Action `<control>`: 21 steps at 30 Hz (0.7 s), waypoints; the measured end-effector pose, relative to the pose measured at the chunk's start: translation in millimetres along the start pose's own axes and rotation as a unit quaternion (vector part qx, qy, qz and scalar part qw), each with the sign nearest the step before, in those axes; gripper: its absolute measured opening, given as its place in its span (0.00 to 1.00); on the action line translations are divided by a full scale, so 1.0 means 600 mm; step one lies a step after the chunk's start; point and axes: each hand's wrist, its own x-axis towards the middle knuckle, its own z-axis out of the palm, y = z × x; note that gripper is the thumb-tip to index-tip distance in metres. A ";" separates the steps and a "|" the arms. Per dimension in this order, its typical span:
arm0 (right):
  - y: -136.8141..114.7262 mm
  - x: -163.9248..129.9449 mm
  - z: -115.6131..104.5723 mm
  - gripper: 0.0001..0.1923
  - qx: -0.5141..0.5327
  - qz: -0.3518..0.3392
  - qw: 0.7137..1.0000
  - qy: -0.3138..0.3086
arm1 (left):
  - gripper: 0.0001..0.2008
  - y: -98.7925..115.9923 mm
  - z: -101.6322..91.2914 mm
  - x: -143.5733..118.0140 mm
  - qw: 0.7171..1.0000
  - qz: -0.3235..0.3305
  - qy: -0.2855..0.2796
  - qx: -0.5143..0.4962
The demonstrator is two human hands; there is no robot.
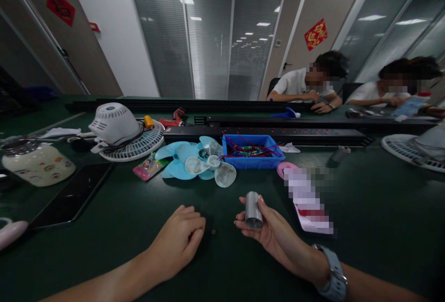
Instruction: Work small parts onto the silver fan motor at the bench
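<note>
The right hand (274,232) pinched a small metal cylinder (253,210) in its fingertips above the desk's (104,246) near edge, long axis roughly upright (tilted slightly). The left hand (179,237) rested loosely curled, empty, just beside a tiny screw (213,232) lying between the hands.

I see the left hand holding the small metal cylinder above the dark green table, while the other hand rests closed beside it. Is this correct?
Not quite: the head view shows the right hand holding the small metal cylinder above the dark green table. It is the left hand that rests closed beside it, holding nothing visible.
</note>
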 end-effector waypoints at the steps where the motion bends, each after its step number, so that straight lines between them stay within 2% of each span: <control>1: 0.000 0.000 0.000 0.23 0.001 0.001 1.000 0.002 | 0.15 0.000 0.000 0.001 1.000 0.001 0.001 0.001; 10: -0.006 0.001 0.006 0.22 0.026 0.021 0.999 0.008 | 0.15 -0.001 -0.002 -0.001 1.000 0.004 -0.004 0.009; 21: -0.012 -0.001 0.002 0.26 0.046 0.044 0.998 -0.024 | 0.15 0.001 -0.001 0.000 1.000 0.003 -0.005 0.006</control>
